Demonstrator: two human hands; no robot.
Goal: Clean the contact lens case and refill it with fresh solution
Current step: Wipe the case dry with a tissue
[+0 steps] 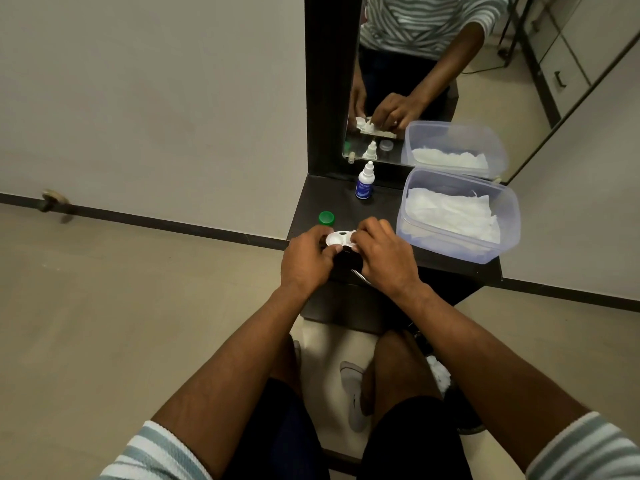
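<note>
so both hands are on the lens case [341, 238] here, held just above the near edge of the dark shelf [388, 206]; left hand [306, 259] has its fingers curled round the left end of the case, thumb on the near side; right hand [382, 252] is bunched over the right-hand well with what looks like a scrap of white tissue [353, 244] pinched at the fingertips, though it's small and partly hidden so can't swear to it; the left well is open and facing up, looks white and bare; my guess is this is the wiping bit, not the refill yet

tips for doing it right imo: keep the left grip firm so the case doesn't twist, and turn the tissue round inside the well instead of just dabbing; do the rim too; then swap ends

green cap [326, 218] sits just beyond the left hand, so one lid is already off; solution bottle [365, 181] stands further out past both hands, still capped as far as I can tell; tub of tissues [460, 252] is right beside the right hand for a fresh piece; don't refill till both wells are dry
</note>
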